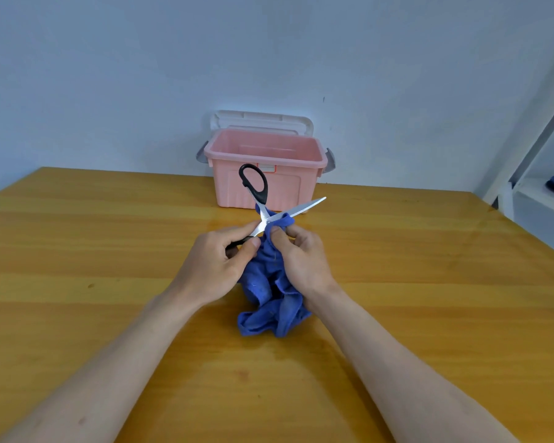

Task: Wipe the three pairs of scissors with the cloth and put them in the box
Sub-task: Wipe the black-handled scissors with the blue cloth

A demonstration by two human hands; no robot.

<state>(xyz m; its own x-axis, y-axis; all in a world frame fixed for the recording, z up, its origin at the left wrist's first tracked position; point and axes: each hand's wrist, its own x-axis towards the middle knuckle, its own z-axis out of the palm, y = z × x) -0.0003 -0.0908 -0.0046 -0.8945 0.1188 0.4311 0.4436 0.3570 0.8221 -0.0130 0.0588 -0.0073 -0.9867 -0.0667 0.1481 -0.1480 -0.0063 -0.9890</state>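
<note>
Head view shows both hands meeting over the middle of the wooden table, close together, with one pair of scissors spread wide between them. The left hand grips the lower black handle, fingers curled round it. The other handle loop stands up and away, overlapping the front of the pink box in the picture. The right hand pinches the blue cloth round the pivot end of one blade, and the rest of the cloth hangs down to the table between the wrists.

The bare blade runs from the hands up and to the right, tip pointing far-right, so its long axis lies on a diagonal away from the right hand. Wiping looks to be under way on this pair, and I judge the cloth would travel outward along that diagonal toward the tip.

The box sits open at the far edge against the wall, straight beyond the hands, its lid standing behind it. Both hands are about equally near it. No other scissors show on the table; whether any lie in the box cannot be told
</note>
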